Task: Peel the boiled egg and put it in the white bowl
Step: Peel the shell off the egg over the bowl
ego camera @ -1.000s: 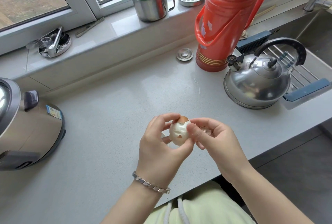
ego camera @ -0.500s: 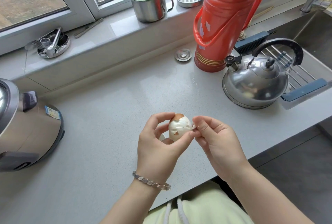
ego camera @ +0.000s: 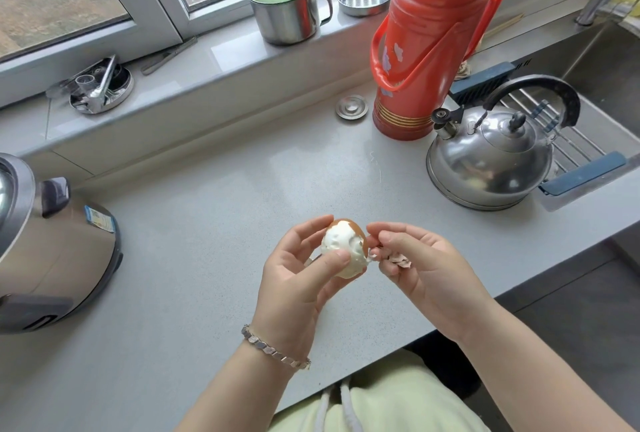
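Pale grey speckled stone makes up the counter [ego camera: 207, 224] we stand at, under a window with a wide grey sill. Above its near edge, our left hand [ego camera: 294, 279] cups the partly peeled boiled egg [ego camera: 344, 248], thumb pressed across its white front and fingers [ego camera: 308, 227] curled behind it. Brown shell clings to the top and right side of the egg; the rest is bare, pitted white. Our right hand [ego camera: 426, 269] sits just beside the egg, thumb and forefinger pinched on a thin strip of membrane at the egg's right edge, while crumpled bits of peeled brown shell [ego camera: 398, 260] lie gathered against its palm.

Farther back on the counter stands a tall red plastic thermos flask [ego camera: 426, 51], with a rounded stainless steel kettle [ego camera: 485, 161] just beside it on the right, near a steel sink with a blue-edged rack. A small round metal lid [ego camera: 351, 107] lies left of the thermos base. At the left edge sits a beige and grey rice cooker [ego camera: 52, 251]. On the sill rests a steel mug with a green lid [ego camera: 287, 9].
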`<state>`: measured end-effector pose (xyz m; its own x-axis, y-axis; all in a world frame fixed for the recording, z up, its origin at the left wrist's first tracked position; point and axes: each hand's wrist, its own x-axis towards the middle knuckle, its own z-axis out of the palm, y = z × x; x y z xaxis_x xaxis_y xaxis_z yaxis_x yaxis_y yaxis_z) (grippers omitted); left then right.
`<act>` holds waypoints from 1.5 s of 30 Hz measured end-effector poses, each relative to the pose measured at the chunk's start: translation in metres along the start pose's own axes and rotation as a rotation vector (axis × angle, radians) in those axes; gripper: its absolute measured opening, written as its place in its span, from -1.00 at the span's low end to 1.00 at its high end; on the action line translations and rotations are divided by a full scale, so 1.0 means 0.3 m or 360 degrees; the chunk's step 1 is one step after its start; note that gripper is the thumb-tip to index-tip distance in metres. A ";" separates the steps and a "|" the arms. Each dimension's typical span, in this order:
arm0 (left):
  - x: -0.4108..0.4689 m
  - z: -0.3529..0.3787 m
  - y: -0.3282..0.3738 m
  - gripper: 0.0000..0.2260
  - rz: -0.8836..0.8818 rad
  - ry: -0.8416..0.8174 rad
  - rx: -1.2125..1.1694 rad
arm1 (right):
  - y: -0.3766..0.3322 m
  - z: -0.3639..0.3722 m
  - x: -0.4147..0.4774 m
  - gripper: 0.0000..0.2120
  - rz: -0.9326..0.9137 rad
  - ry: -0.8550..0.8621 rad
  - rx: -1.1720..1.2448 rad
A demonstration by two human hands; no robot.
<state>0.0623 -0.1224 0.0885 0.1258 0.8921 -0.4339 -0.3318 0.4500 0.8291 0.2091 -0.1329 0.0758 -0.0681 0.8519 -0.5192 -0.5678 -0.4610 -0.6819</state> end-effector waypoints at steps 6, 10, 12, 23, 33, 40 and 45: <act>-0.002 0.003 -0.013 -0.63 0.0252 0.0068 0.0621 | 0.013 0.024 -0.001 -0.70 -0.0183 0.0119 -0.0634; -0.009 0.018 -0.020 -0.69 0.0326 0.0124 0.0830 | 0.027 0.035 -0.006 -0.88 -0.0367 0.0177 -0.0817; -0.014 0.024 -0.022 -0.69 0.0340 0.0160 0.0919 | 0.036 0.040 -0.008 -0.81 -0.0496 0.0190 -0.0943; 0.003 0.003 -0.022 -0.64 0.0185 0.0103 0.0586 | 0.054 0.026 0.009 -0.77 -0.0418 0.0297 -0.0622; 0.005 -0.009 -0.033 -0.64 0.0277 0.0040 0.0565 | 0.048 0.005 0.013 -0.68 -0.0234 0.0001 -0.0480; 0.012 0.010 -0.041 -0.78 0.0178 0.0221 0.0585 | 0.057 0.026 -0.004 -0.88 -0.0533 0.0131 -0.0790; 0.010 0.020 -0.037 -0.76 0.0206 0.0278 0.0714 | 0.084 0.017 0.010 -0.80 -0.0718 0.0224 -0.1017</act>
<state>0.0719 -0.1246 0.0801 -0.0612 0.9391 -0.3382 0.1056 0.3431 0.9334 0.1903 -0.1407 0.0598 0.1849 0.9706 -0.1539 0.0679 -0.1688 -0.9833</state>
